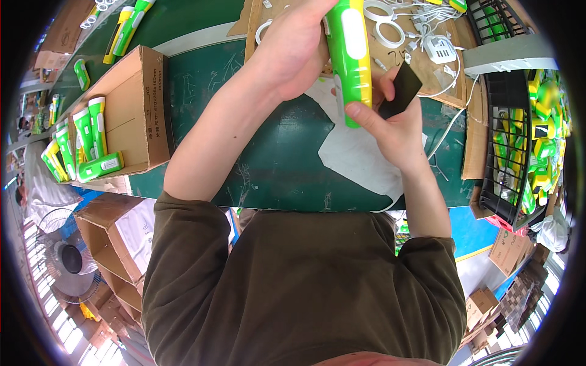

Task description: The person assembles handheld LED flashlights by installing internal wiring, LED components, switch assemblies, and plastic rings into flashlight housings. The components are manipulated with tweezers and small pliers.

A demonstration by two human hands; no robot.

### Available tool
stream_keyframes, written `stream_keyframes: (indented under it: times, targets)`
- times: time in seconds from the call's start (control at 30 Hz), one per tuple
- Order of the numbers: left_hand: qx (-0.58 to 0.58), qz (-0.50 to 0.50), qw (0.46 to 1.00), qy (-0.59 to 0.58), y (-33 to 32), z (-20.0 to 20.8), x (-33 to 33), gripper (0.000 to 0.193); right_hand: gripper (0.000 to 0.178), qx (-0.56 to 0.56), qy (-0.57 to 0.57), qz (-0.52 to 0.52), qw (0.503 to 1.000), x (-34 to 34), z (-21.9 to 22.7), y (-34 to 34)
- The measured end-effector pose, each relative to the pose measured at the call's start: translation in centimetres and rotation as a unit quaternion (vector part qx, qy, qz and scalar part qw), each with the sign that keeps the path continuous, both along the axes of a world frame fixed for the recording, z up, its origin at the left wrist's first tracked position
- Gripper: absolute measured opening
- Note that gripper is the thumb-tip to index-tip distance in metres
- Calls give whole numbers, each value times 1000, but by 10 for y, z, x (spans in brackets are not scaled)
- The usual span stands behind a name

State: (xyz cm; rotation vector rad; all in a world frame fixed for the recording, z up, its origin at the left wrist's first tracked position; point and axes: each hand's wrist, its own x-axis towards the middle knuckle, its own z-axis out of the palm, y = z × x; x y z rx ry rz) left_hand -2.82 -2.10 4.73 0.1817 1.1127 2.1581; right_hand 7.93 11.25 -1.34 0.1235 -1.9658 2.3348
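A green flashlight (349, 58) with yellow edges and a white oval panel is held upright between my hands, its top cut off by the frame. My left hand (297, 49) is closed round its upper part, the fingertips partly hidden. My right hand (394, 131) grips the lower end, thumb on the front. A thin dark rectangular piece (404, 90) also sits in the right hand, among the fingers. Under the hands a white sheet (354, 158) lies on the green tabletop (274, 158).
On the left, an open cardboard box (154, 104) has several green flashlights (96, 131) beside it. Ahead lies a cardboard tray (448, 91) with white cables, rings (390, 33) and a white plug block (441, 50). A black crate (506, 146) of green-yellow parts stands right.
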Motion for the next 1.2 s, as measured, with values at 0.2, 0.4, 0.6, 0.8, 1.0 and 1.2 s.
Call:
stream_keyframes:
  times: [0.2,0.4,0.6,0.8,1.0,1.2]
  targets:
    - [47,-16,999,14,3,-3,0,47,37,-75,-68,47,994,9,14,9]
    - [-327,-41,863,382,-56,15,-25,71,36,41,37,-23,998,16,37,26]
    - [-758,41,470,450,-179,21,-195,75,31,-47,59,-164,984,43,55,61]
    - [-892,111,403,174,-498,-66,-247,105,35,-46,85,-134,986,61,58,80]
    - [-903,-19,331,273,-413,-71,-261,100,35,-2,111,-249,962,76,46,85]
    - [-878,-7,387,283,-410,-75,-260,96,23,124,47,-518,845,149,82,144]
